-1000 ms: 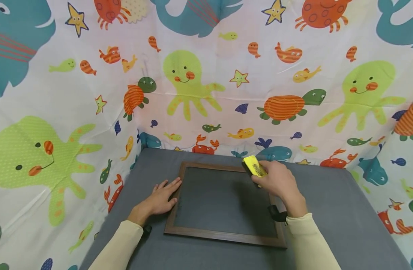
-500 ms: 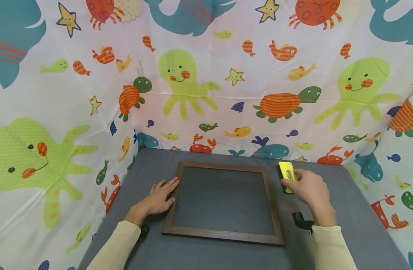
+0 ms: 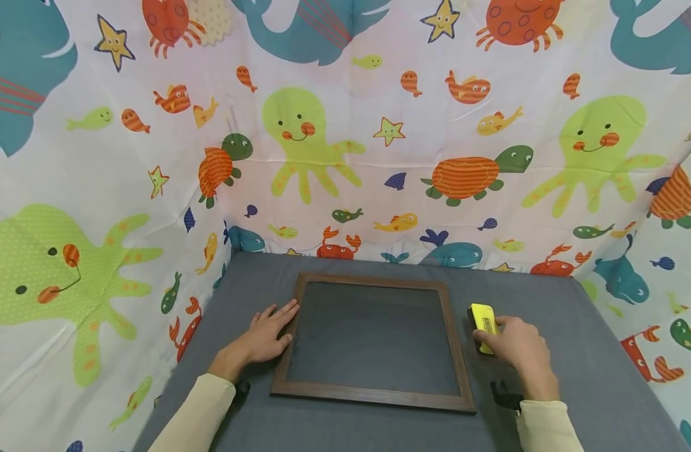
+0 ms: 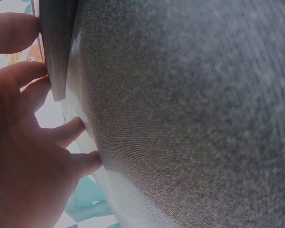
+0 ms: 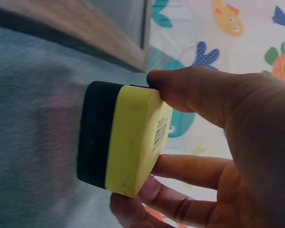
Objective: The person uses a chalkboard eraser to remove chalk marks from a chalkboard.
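A blackboard [image 3: 373, 339] in a brown wooden frame lies flat on the grey cloth-covered table. My left hand [image 3: 260, 336] rests at its left side, fingers spread, fingertips touching the frame's left edge; in the left wrist view the other fingers [image 4: 69, 133] reach the cloth. To the right of the board, my right hand [image 3: 520, 348] pinches a board eraser [image 3: 484, 328] between thumb and fingers. The eraser has a yellow body with a printed label and a black felt side. In the right wrist view the eraser [image 5: 128, 137] is close over the cloth, felt toward it.
A white curtain [image 3: 334, 188] printed with sea animals stands behind the table [image 3: 334, 433] and along both sides. A black wrist mount [image 3: 506, 397] sticks out beside the right sleeve. The right table edge slopes away beyond the right hand.
My right hand has carried the eraser from over the board's upper right corner to the right of the frame, then down toward the table. The left hand keeps its place.
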Tool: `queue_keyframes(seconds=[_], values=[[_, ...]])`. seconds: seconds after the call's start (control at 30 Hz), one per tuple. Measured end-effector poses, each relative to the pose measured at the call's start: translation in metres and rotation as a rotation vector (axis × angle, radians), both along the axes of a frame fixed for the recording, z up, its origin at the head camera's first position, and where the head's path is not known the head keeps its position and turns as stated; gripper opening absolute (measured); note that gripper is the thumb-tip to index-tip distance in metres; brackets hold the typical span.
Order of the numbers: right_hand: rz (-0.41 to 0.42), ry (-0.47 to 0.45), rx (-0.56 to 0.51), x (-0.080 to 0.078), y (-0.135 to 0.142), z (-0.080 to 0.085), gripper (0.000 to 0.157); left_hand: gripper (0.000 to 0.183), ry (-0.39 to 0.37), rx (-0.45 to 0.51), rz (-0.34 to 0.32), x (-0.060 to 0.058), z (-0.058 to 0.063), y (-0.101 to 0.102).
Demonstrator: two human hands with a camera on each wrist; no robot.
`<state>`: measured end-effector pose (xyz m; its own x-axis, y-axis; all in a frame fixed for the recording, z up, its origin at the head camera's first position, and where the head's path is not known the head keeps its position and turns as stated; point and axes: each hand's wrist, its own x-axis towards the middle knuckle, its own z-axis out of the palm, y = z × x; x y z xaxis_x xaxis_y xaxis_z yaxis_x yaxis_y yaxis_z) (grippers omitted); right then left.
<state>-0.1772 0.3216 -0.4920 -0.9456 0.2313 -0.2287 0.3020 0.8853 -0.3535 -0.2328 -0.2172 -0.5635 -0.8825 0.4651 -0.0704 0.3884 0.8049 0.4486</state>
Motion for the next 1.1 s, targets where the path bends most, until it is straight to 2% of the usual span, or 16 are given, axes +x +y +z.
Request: queue_keyframes(seconds=[0.33,0.6,0.8,0.97,1.1], values=[[-0.042,-0.056,-0.005,0.008,-0.003,-0.026,0.094,0.069,-0.002,-0.001,0.0,0.002,0.001,-0.002],[-0.059,-0.046,0.005,0.011,-0.006,-0.029,0.098,0.068,0.011,0.002,-0.001,0.0,0.001,-0.001],[-0.051,-0.054,0.002,0.013,-0.004,-0.033,0.108,0.068,0.014,-0.003,-0.004,0.001,0.0,-0.001],[0.001,-0.02,0.035,0.013,0.003,-0.033,0.109,0.069,0.01,0.002,-0.007,0.001,0.0,-0.003],[0.057,0.078,0.055,0.012,0.011,-0.026,0.097,0.07,0.001,0.025,0.001,0.001,0.002,-0.007]])
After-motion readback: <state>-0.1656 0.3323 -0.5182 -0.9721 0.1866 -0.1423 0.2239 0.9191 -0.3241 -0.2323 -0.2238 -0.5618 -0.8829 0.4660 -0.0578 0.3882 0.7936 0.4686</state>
